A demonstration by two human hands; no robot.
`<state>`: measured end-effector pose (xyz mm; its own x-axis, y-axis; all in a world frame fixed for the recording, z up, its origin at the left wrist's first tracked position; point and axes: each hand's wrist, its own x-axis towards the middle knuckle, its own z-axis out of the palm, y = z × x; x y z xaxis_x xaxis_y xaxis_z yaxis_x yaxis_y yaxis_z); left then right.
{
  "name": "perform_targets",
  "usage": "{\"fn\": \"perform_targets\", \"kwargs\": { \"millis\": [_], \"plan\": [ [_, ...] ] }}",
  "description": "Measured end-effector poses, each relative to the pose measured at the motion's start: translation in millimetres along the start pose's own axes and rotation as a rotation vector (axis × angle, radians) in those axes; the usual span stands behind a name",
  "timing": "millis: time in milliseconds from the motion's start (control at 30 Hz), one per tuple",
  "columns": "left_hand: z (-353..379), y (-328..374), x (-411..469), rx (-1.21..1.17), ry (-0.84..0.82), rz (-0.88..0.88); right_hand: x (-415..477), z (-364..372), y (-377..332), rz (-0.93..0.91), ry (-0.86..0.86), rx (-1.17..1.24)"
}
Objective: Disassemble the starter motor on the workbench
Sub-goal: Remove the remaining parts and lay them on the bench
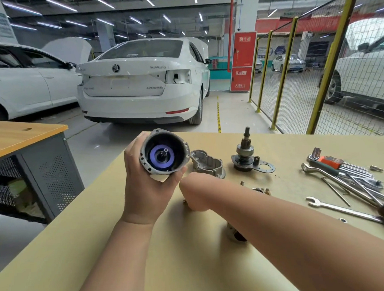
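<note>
Left hand (148, 192) clamps round the motor housing (176, 144), its axis pointing toward the camera; right hand (195, 190) lies just below, fingers hidden.

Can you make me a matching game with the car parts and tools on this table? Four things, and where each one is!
Things:
1. motor housing
2. geared shaft
3. hex keys
4. silver spanner

Places:
A. lying flat at the near right of the workbench
B. held up in the left hand
C. standing upright on the workbench
D. bundled in an orange holder

Pairs: 1-B, 2-C, 3-D, 4-A.
</note>
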<state>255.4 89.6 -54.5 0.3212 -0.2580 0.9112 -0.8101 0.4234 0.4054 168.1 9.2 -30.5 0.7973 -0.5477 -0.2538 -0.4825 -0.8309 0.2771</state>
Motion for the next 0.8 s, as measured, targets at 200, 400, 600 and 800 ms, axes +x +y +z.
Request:
{"fn": "perform_targets", "kwargs": {
  "millis": [200,400,600,800],
  "plan": [
    [19,24,-9,-0.224,-0.057,-0.378,-5,15,29,0.074,0.042,0.106],
    [32,26,-8,-0.532,-0.186,-1.215,-15,19,54,0.104,0.155,0.214],
    [30,18,-7,-0.845,-0.216,-1.625,-28,12,64,-0.036,-0.054,0.156],
    [30,18,-5,-0.921,-0.167,-1.734,-29,15,65,-0.013,-0.063,0.137]
  ]
}}
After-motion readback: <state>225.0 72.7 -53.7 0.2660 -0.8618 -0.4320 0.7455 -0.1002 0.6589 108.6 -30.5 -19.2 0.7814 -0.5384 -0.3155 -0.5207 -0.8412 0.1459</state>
